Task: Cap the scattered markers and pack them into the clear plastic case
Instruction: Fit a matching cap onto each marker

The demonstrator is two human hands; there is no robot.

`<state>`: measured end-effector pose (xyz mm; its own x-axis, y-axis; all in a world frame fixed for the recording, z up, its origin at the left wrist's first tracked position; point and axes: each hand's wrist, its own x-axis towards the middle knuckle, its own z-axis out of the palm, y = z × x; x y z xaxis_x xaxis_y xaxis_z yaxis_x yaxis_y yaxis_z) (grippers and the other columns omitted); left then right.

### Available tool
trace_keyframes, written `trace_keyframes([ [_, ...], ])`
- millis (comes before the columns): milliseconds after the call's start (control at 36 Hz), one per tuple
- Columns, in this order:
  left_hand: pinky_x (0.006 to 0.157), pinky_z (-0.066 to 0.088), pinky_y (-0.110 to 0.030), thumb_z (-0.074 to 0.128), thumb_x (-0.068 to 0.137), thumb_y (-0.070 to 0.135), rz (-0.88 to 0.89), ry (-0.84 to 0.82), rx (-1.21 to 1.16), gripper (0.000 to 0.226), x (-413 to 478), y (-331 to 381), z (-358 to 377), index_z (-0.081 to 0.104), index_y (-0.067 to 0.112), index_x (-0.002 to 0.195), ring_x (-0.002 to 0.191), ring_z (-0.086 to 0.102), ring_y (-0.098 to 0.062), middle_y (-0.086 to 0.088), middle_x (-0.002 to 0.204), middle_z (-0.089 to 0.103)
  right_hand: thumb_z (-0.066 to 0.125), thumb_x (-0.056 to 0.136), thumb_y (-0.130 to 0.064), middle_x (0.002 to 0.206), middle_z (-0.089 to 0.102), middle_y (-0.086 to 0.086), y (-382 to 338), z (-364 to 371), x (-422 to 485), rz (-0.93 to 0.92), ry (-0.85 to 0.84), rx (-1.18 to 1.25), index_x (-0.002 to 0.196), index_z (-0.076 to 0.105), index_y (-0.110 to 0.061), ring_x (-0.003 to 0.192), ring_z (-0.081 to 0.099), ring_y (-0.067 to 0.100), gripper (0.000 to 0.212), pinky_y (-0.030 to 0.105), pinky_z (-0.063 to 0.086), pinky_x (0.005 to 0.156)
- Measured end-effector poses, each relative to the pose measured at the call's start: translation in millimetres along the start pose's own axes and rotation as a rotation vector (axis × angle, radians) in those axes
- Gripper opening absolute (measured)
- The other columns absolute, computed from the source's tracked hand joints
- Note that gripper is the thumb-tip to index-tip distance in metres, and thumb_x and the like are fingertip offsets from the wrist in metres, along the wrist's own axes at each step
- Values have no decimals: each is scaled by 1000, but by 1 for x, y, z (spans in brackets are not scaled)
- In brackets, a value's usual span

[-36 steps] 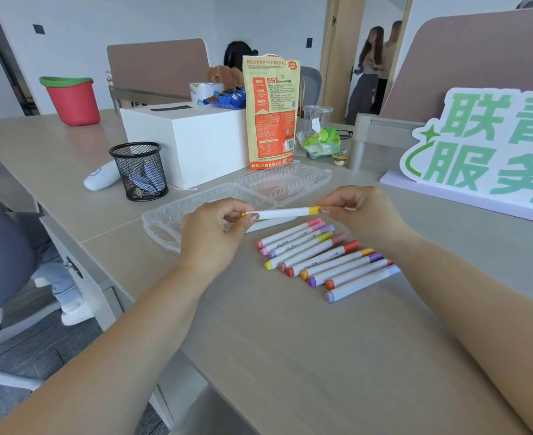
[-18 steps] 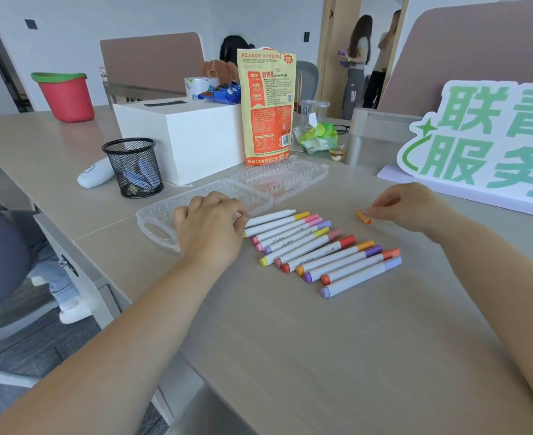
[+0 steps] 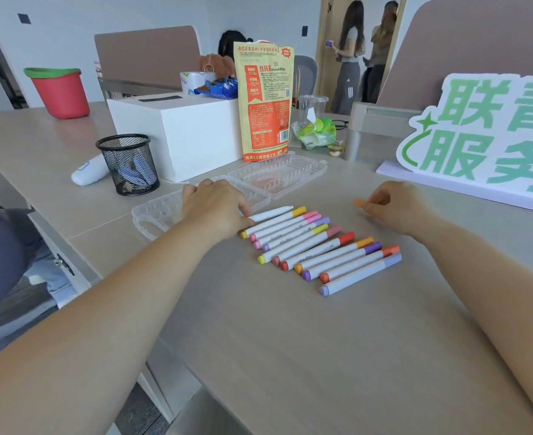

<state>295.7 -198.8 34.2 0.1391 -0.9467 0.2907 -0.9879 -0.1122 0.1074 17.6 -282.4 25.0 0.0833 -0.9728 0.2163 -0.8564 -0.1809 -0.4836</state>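
**Orange cap picked up, bare marker under left fingers**

The left hand [image 3: 215, 208] curls its fingers over the near end of the uncapped marker [image 3: 271, 213], at the back of the marker row [image 3: 321, 249]. The right hand [image 3: 397, 208] pinches the orange cap [image 3: 360, 202], which lay loose half a second ago. The open clear case [image 3: 277, 174] sits just behind the left hand, by the left table [image 3: 290, 340] edge. There is wide bare tabletop in front of the row. The row is unmoved.

Markers [image 3: 318, 246] lie in a row on the table [image 3: 290, 340], plastic case [image 3: 290, 171] right behind them. Mesh pen cup [image 3: 128, 164]'s left of the case, box [image 3: 177, 133] and snack pouch [image 3: 265, 102] behind, sign [image 3: 484, 133] far right.
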Motion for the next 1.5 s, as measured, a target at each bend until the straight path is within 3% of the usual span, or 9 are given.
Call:
trace_keyframes([
  [139,94,26,-35,66,83,46,22,22,-1,18,2,3,4,70,32,93,116,43,-21,5,117,56,69,83,-25,87,58,-2,-5,-1,-2,-46,34,105,92,63,-14,87,55,20,16,35,47,79],
  [389,89,44,-43,61,88,31,22,357,-504,6,-15,10,18,64,28,93,95,64,-17,9,92,70,66,86,-20,94,73,-4,-17,-1,-8,-127,25,411,81,55,-16,82,62,15,13,34,49,68],
  [444,87,45,-43,62,88,29,41,402,-538,6,-20,12,20,63,27,93,91,64,-16,11,90,69,66,86,-20,94,73,-4,-20,-1,-10,-136,19,445,82,52,-15,93,65,17,15,38,51,76],
  [528,85,47,-44,63,87,27,70,449,-584,4,-23,12,20,64,27,92,88,64,-15,15,86,67,66,84,-20,96,72,4,-26,-1,-13,-188,28,434,80,52,-20,89,63,22,15,29,45,66],
  [611,85,47,-45,64,87,27,83,445,-608,5,-24,10,21,64,27,92,87,64,-13,14,87,68,59,90,-16,89,72,4,-33,0,-16,-281,19,429,92,59,-19,85,62,25,3,18,43,62],
  [778,90,43,-48,64,87,27,103,430,-598,7,-24,5,23,66,31,92,89,63,-12,17,90,68,50,97,-19,110,59,1,-40,1,-20,-426,7,310,120,64,-23,96,55,13,27,-4,33,74],
  [1056,91,41,-48,66,86,28,138,419,-575,7,-24,6,23,66,31,93,93,63,-13,15,92,69,60,91,-13,88,62,-11,-52,-3,-25,-412,9,451,99,64,-18,73,52,0,9,2,37,63],
  [1306,91,43,-49,68,85,26,171,420,-604,9,-27,9,21,68,31,92,91,61,-12,15,89,68,64,89,-15,87,63,-14,-55,1,-27,-432,-36,436,98,66,-18,81,55,9,10,18,42,78],
  [1500,91,45,-37,70,84,22,154,354,-778,9,-27,8,18,71,27,90,87,58,-6,16,88,67,63,89,-14,78,62,-15,-57,4,-32,-430,-64,487,93,69,-15,59,51,-11,7,3,36,59],
])
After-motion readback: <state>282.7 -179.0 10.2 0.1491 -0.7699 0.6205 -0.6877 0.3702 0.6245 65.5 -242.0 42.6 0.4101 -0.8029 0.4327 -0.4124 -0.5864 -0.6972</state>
